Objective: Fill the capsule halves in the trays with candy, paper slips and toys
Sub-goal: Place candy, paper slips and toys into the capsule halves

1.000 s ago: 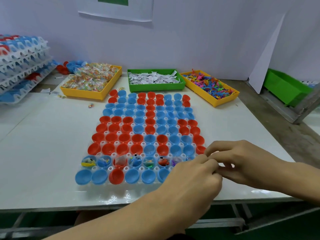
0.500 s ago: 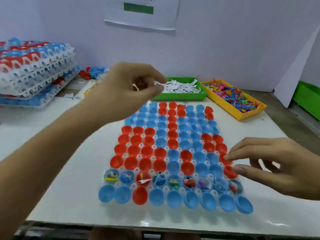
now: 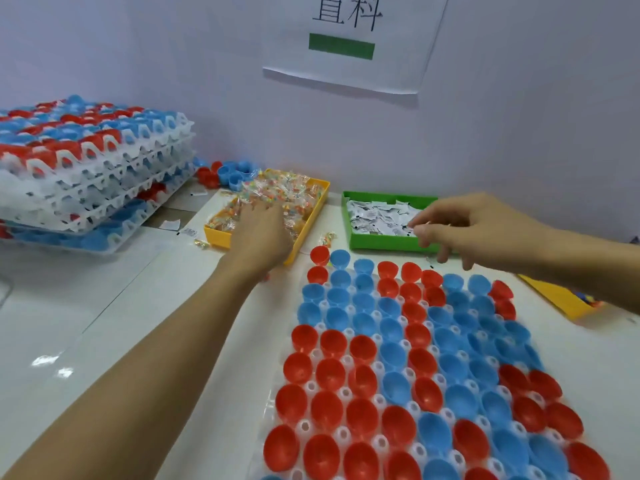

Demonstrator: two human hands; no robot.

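Both hands gone from tray to bins: left hand (image 3: 258, 233) now in candy (image 3: 277, 195), fingers hidden; right hand (image 3: 474, 226) pinching slips (image 3: 377, 216). Restocking.

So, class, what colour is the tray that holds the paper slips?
Green: the tray of paper slips shows best in the head view.

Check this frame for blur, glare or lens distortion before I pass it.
Head view: motion blur smears the right hand and the capsule halves at right; the left hand in the candy bin is soft too. Glare spots sit on the table. Wide-angle bending curves the stacked trays and wall sign.
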